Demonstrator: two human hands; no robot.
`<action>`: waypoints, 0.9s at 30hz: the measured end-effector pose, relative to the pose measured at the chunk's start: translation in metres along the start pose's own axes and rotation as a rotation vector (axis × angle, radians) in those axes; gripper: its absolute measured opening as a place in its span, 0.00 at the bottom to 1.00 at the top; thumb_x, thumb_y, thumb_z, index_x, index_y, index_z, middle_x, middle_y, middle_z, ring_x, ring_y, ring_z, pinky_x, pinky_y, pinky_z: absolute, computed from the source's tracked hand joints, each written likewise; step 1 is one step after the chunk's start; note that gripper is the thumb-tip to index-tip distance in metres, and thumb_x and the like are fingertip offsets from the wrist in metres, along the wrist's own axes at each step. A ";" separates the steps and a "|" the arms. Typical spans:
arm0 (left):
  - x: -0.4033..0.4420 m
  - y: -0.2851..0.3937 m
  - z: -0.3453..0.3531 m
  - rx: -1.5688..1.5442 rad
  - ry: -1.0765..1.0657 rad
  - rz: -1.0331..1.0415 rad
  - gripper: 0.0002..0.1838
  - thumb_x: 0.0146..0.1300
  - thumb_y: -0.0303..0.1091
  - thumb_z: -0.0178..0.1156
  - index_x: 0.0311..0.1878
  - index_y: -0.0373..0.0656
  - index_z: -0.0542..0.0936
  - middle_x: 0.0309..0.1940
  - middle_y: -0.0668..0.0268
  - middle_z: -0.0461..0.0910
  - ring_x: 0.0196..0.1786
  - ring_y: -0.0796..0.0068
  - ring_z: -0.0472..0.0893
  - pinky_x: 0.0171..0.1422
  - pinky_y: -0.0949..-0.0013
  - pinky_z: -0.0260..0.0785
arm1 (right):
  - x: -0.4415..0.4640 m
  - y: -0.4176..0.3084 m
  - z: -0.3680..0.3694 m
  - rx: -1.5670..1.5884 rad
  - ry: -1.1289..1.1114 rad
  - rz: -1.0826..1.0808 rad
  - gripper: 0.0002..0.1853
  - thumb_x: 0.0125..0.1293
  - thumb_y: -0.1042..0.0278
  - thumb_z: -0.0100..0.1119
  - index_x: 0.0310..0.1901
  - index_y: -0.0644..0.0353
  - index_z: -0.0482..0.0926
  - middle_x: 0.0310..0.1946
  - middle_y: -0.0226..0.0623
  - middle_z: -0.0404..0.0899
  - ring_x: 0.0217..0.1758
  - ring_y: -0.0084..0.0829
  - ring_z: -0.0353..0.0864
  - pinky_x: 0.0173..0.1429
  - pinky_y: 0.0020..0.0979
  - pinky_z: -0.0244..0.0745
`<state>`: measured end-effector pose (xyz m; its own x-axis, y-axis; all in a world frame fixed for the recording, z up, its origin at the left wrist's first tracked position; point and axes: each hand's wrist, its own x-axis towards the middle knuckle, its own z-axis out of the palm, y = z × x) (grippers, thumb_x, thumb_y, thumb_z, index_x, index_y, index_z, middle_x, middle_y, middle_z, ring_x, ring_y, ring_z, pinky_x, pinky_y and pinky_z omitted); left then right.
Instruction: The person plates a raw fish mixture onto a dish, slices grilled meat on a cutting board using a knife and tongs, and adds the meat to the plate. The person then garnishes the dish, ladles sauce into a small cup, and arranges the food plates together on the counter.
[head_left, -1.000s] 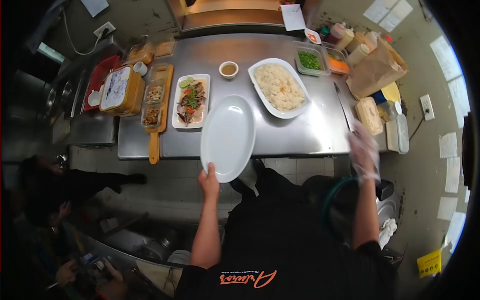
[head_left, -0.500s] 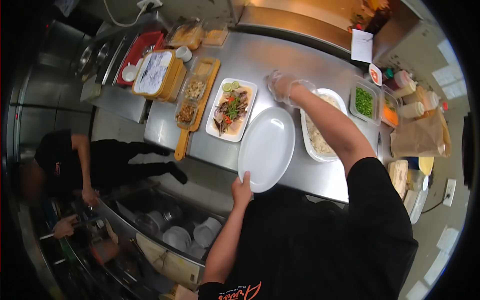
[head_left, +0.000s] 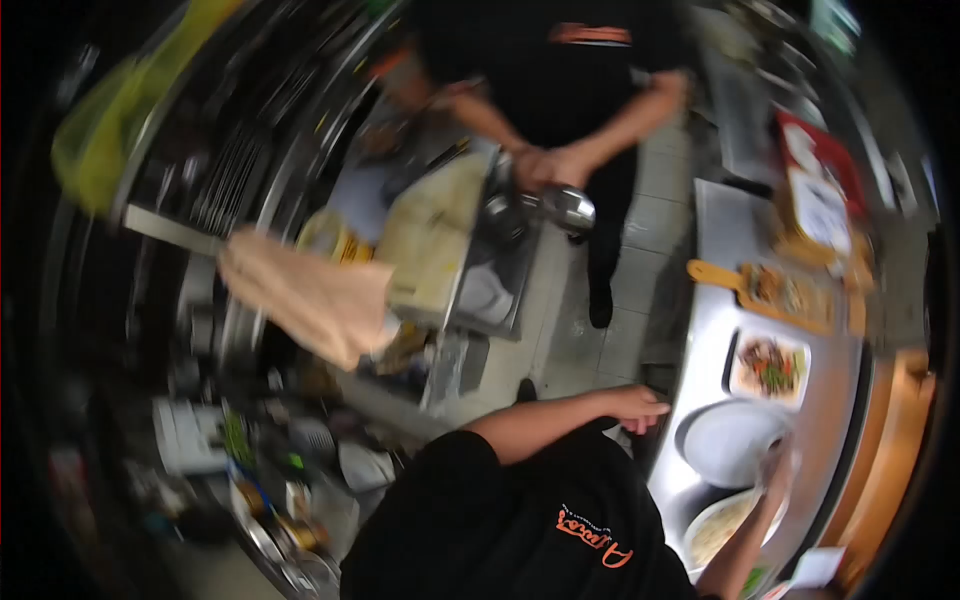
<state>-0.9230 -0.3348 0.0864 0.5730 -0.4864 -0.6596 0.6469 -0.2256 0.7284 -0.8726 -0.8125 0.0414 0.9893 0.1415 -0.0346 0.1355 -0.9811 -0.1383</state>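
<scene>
My left hand (head_left: 638,404) is off the counter's near edge, fingers loosely stretched, with nothing in it. A white oval plate (head_left: 725,440) is on the steel counter, apart from that hand. At the plate's far rim is my right hand (head_left: 776,468) in a clear plastic glove. Blur hides its fingers, so I cannot tell whether it grips the rim. Beside it stands a white tub (head_left: 697,540) of pale, rice-like food, partly behind my right forearm. On the plate's other side lies a white rectangular dish (head_left: 750,380) of sliced meat with green and red garnish.
Farther along the counter (head_left: 715,235) are a wooden paddle board (head_left: 712,274) with small containers and a red tray (head_left: 838,160). Across the aisle a person (head_left: 555,90) in black holds a shiny metal vessel (head_left: 568,210) beside a sink unit. Brown paper (head_left: 300,295) hangs at left.
The view has swung left toward the aisle and the other person. My left hand has let go of the plate. My right hand has come to the plate's far rim.
</scene>
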 end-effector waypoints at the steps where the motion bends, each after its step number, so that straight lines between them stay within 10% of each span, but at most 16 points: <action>1: -0.008 -0.048 -0.021 -0.104 0.000 0.012 0.31 0.68 0.60 0.51 0.40 0.35 0.81 0.31 0.55 0.84 0.33 0.69 0.84 0.40 0.68 0.78 | 0.009 -0.038 -0.040 -0.001 -0.036 0.063 0.40 0.53 0.70 0.71 0.68 0.59 0.63 0.60 0.45 0.72 0.60 0.39 0.71 0.64 0.37 0.66; 3: -0.063 -0.140 -0.051 -0.152 0.237 0.115 0.38 0.65 0.66 0.51 0.48 0.32 0.81 0.44 0.55 0.84 0.46 0.66 0.83 0.57 0.64 0.72 | 0.029 -0.113 -0.094 0.028 -0.079 0.094 0.39 0.55 0.71 0.70 0.68 0.60 0.63 0.63 0.47 0.71 0.65 0.38 0.69 0.69 0.36 0.63; 6: -0.115 -0.335 -0.043 -0.025 0.686 -0.285 0.40 0.63 0.69 0.48 0.58 0.38 0.77 0.57 0.54 0.77 0.60 0.63 0.74 0.62 0.60 0.66 | 0.040 -0.236 -0.117 0.454 -0.217 -0.194 0.31 0.61 0.74 0.65 0.66 0.61 0.67 0.64 0.47 0.70 0.66 0.36 0.70 0.69 0.35 0.64; 7: -0.146 -0.359 -0.021 -0.462 0.587 -0.035 0.41 0.62 0.71 0.48 0.63 0.43 0.74 0.61 0.54 0.74 0.66 0.61 0.70 0.64 0.56 0.64 | 0.031 -0.315 -0.144 0.343 -0.428 -0.124 0.28 0.63 0.74 0.63 0.65 0.61 0.69 0.63 0.44 0.71 0.62 0.35 0.72 0.67 0.33 0.66; 8: -0.226 -0.306 -0.002 -0.531 0.584 -0.247 0.37 0.63 0.67 0.50 0.63 0.47 0.74 0.61 0.55 0.74 0.68 0.61 0.67 0.64 0.55 0.63 | 0.022 -0.359 -0.133 0.658 -0.562 -0.250 0.24 0.64 0.74 0.62 0.62 0.61 0.72 0.58 0.41 0.75 0.58 0.31 0.74 0.63 0.29 0.68; 10: -0.240 -0.360 0.020 -0.795 0.621 -0.439 0.32 0.64 0.64 0.51 0.58 0.49 0.78 0.58 0.58 0.76 0.61 0.64 0.72 0.58 0.58 0.68 | 0.009 -0.417 -0.106 0.728 -0.861 -0.283 0.24 0.59 0.76 0.65 0.59 0.60 0.74 0.49 0.38 0.79 0.52 0.32 0.76 0.57 0.32 0.72; 12: -0.223 -0.483 0.038 -0.859 0.731 -0.325 0.27 0.67 0.60 0.50 0.55 0.48 0.80 0.53 0.62 0.79 0.53 0.66 0.78 0.49 0.61 0.73 | -0.027 -0.496 -0.107 0.277 -0.800 -0.757 0.17 0.60 0.69 0.65 0.52 0.60 0.78 0.46 0.41 0.80 0.49 0.34 0.80 0.52 0.32 0.75; 13: -0.235 -0.497 0.038 -1.422 1.254 -0.155 0.36 0.70 0.65 0.41 0.26 0.43 0.84 0.21 0.64 0.81 0.21 0.72 0.77 0.20 0.65 0.66 | -0.045 -0.532 -0.112 0.078 -0.781 -0.902 0.15 0.62 0.66 0.63 0.50 0.60 0.79 0.45 0.42 0.81 0.47 0.35 0.81 0.51 0.33 0.76; 19: -0.341 -0.681 -0.036 -2.211 2.270 0.158 0.27 0.70 0.58 0.45 0.28 0.43 0.78 0.18 0.65 0.76 0.18 0.71 0.73 0.19 0.69 0.64 | -0.097 -0.573 -0.042 -0.305 -0.923 -1.337 0.12 0.65 0.60 0.56 0.47 0.55 0.75 0.39 0.40 0.76 0.37 0.41 0.78 0.40 0.38 0.75; 22: -0.362 -0.754 -0.033 -2.457 2.542 0.181 0.23 0.69 0.55 0.48 0.33 0.44 0.77 0.19 0.64 0.76 0.18 0.71 0.74 0.19 0.70 0.64 | -0.153 -0.687 -0.005 -0.016 -1.407 -0.802 0.08 0.69 0.59 0.53 0.39 0.53 0.71 0.29 0.34 0.68 0.29 0.33 0.70 0.34 0.34 0.67; 25: -0.359 -0.794 -0.039 -2.716 2.609 0.443 0.19 0.68 0.53 0.52 0.37 0.45 0.76 0.21 0.63 0.76 0.18 0.70 0.74 0.18 0.71 0.64 | -0.233 -0.868 0.019 0.436 -1.819 0.344 0.13 0.73 0.58 0.49 0.31 0.51 0.66 0.20 0.27 0.59 0.21 0.26 0.62 0.28 0.30 0.58; 27: -0.355 -0.801 -0.038 -2.819 2.606 0.499 0.18 0.67 0.52 0.54 0.40 0.45 0.75 0.21 0.62 0.76 0.19 0.70 0.74 0.18 0.71 0.64 | -0.244 -0.894 0.047 0.538 -2.006 0.457 0.15 0.75 0.56 0.46 0.30 0.51 0.68 0.17 0.27 0.61 0.19 0.25 0.63 0.26 0.30 0.59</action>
<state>-1.6257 0.0505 -0.2699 -0.6492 -0.1161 -0.7517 -0.7318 -0.1738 0.6590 -1.2380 0.0363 0.1273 -0.4969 0.2346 -0.8355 -0.4237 -0.9058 -0.0024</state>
